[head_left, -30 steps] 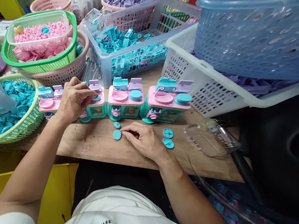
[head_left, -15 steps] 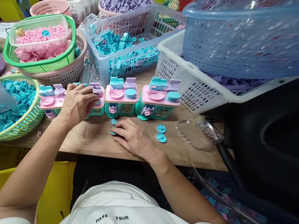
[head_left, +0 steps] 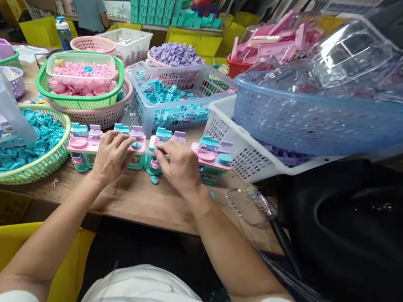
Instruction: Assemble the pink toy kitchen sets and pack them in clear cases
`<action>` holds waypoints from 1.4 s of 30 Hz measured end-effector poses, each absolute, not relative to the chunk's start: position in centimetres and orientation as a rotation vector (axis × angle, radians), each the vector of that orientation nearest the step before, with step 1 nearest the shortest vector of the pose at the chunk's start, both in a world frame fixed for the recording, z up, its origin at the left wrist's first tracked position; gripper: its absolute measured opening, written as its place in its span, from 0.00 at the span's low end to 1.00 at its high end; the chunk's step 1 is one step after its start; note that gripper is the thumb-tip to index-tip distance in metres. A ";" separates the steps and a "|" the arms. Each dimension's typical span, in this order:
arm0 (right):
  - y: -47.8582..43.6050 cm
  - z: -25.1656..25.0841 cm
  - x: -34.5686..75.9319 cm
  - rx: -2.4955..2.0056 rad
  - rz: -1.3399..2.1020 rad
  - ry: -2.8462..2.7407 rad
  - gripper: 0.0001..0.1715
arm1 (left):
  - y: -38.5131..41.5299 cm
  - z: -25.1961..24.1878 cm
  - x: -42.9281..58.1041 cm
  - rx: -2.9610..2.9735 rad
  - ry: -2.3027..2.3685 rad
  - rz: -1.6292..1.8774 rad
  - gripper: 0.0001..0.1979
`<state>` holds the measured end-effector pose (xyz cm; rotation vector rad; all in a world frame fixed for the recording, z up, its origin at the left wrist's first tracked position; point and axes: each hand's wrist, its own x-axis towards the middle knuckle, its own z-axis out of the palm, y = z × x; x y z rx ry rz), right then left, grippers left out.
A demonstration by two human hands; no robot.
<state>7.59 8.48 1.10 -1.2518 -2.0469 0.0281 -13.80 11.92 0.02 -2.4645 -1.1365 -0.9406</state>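
Observation:
A row of small pink and teal toy kitchens (head_left: 209, 158) stands along the table. My left hand (head_left: 111, 155) curls over the second unit from the left, its fingers on the pink top and its thumb by the front edge. Close to those fingertips, a blue disc (head_left: 136, 145) sits on that top. My right hand (head_left: 182, 162) pinches a small blue disc (head_left: 151, 148) above the third unit, partly hiding it. Below, another blue disc (head_left: 154, 180) lies on the wood. One more loose disc (head_left: 212, 194) shows beside my right wrist.
A yellow-green basket (head_left: 64, 143) of blue parts stands left. Behind the row are a green basket (head_left: 44, 84) with pink parts and a translucent crate (head_left: 149, 113). A white crate (head_left: 241, 159) and a blue basket (head_left: 274, 102) of clear plastic pieces occupy the right. A person (head_left: 88, 7) is in the background.
My right hand has lifted from the table to the third toy kitchen, with a disc now between its fingers. My left hand stays at the second unit. The view has tilted upward.

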 end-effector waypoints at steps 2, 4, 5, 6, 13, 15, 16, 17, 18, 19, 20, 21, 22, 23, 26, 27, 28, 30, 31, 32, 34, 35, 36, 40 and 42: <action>10.5 2.3 6.3 -1.346 -0.092 -2.082 0.14 | 11.5 -0.8 -13.7 -2.438 -1.148 -0.942 0.13; 12.1 2.7 5.1 -1.411 -0.175 -2.156 0.13 | 11.3 -1.5 -13.5 -2.427 -1.156 -0.912 0.13; 12.6 2.6 4.7 -1.424 -0.202 -2.191 0.12 | 11.2 -1.7 -13.5 -2.415 -1.161 -0.899 0.14; 12.9 2.5 4.4 -1.423 -0.221 -2.218 0.12 | 11.2 -1.9 -13.5 -2.404 -1.165 -0.882 0.15; 13.4 1.2 5.1 -1.284 -0.247 -2.272 0.12 | 11.1 -2.6 -13.2 -2.389 -1.176 -0.917 0.12; 13.5 1.1 5.3 -1.265 -0.280 -2.241 0.11 | 11.2 -2.9 -13.2 -2.399 -1.169 -0.953 0.12; 13.6 1.1 5.2 -1.264 -0.296 -2.225 0.12 | 11.2 -3.1 -13.2 -2.399 -1.166 -0.970 0.11; 13.6 1.1 5.2 -1.269 -0.310 -2.218 0.12 | 11.3 -3.2 -13.2 -2.397 -1.163 -0.984 0.12; 13.6 1.1 5.0 -1.280 -0.320 -2.223 0.12 | 11.3 -3.4 -13.2 -2.397 -1.156 -0.995 0.12; 13.6 1.2 4.9 -1.294 -0.325 -2.237 0.13 | 11.3 -3.5 -13.3 -2.397 -1.152 -1.004 0.12; 13.5 1.2 4.8 -1.306 -0.328 -2.256 0.13 | 11.4 -3.6 -13.3 -2.397 -1.151 -1.013 0.12; 13.4 1.3 4.7 -1.312 -0.334 -2.276 0.13 | 11.4 -3.7 -13.3 -2.400 -1.152 -1.024 0.12; 13.3 1.4 4.6 -1.309 -0.344 -2.295 0.14 | 11.4 -3.8 -13.3 -2.408 -1.155 -1.031 0.12; 13.1 1.6 4.6 -1.294 -0.358 -2.313 0.14 | 11.4 -3.8 -13.3 -2.421 -1.156 -1.038 0.12; 12.6 2.1 4.4 -1.244 -0.415 -2.372 0.15 | 11.4 -4.0 -13.3 -2.445 -1.164 -1.044 0.13; 12.4 2.3 4.3 -1.238 -0.430 -2.391 0.15 | 11.4 -4.0 -13.3 -2.445 -1.164 -1.042 0.13; 12.2 2.4 4.2 -1.238 -0.445 -2.405 0.15 | 11.4 -4.0 -13.3 -2.444 -1.161 -1.037 0.13; 11.9 2.6 4.0 -1.240 -0.482 -2.428 0.16 | 11.3 -4.1 -13.3 -2.448 -1.142 -1.020 0.14; 11.7 2.7 3.8 -1.238 -0.500 -2.440 0.16 | 11.3 -4.2 -13.4 -2.452 -1.127 -1.010 0.14; 11.7 2.7 3.7 -1.235 -0.516 -2.451 0.17 | 11.3 -4.2 -13.4 -2.453 -1.112 -1.001 0.15; 11.5 2.7 3.3 -1.235 -0.538 -2.473 0.18 | 11.3 -4.2 -13.4 -2.437 -1.093 -0.992 0.15; 11.4 2.7 3.1 -1.232 -0.548 -2.483 0.18 | 11.3 -4.2 -13.4 -2.422 -1.086 -0.991 0.15; 11.4 2.7 2.9 -1.230 -0.559 -2.492 0.19 | 11.3 -4.2 -13.4 -2.402 -1.079 -0.992 0.14; 11.2 3.1 2.1 -1.229 -0.639 -2.531 0.18 | 11.2 -4.0 -13.2 -2.345 -1.062 -0.996 0.14; 11.5 3.5 1.9 -1.229 -0.672 -2.545 0.17 | 11.2 -4.0 -13.2 -2.343 -1.057 -1.000 0.14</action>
